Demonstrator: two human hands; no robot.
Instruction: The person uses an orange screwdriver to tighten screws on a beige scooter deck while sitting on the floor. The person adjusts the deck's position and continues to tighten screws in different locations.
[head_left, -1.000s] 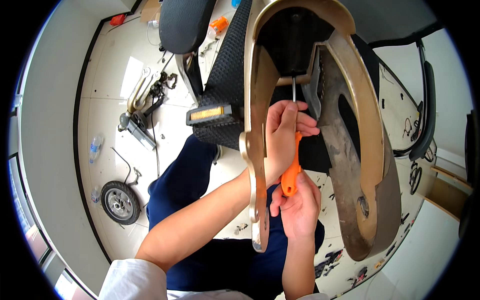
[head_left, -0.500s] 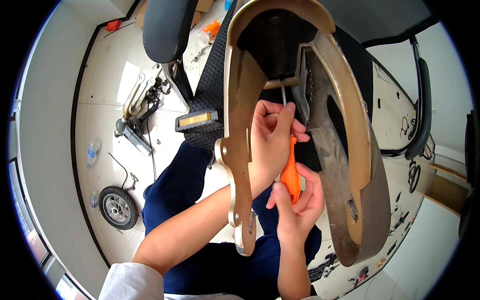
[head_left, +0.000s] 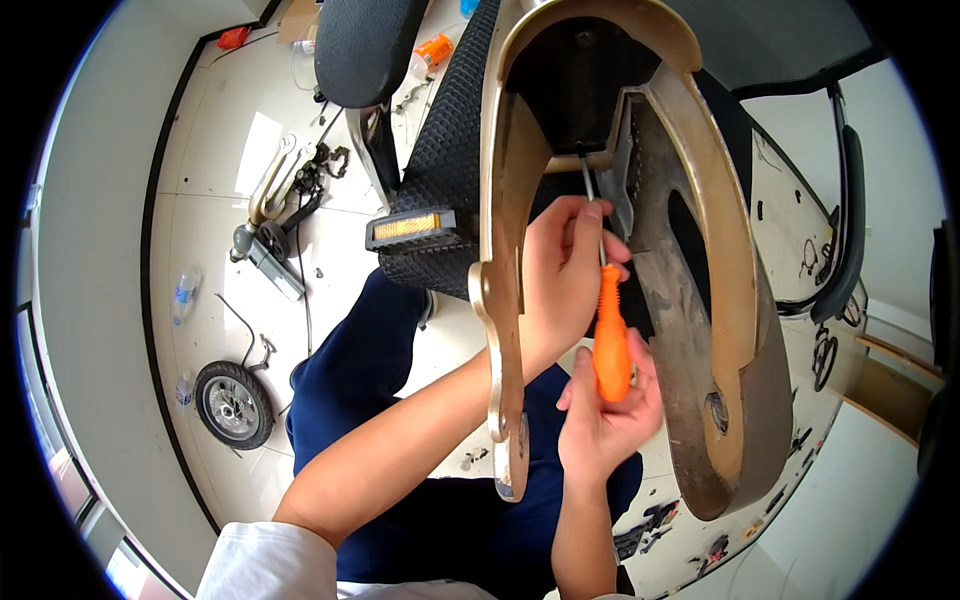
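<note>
One left hand pinches one screwdriver by its shaft; one right hand grips its orange handle. The screwdriver lies between one gold frame's two arms. Left of the frame: one wheel, two clear bottles nearby.

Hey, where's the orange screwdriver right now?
Right of centre in the head view, the orange screwdriver appears between the sides of the gold frame, its shaft in the left hand and its handle at the right hand.
</note>
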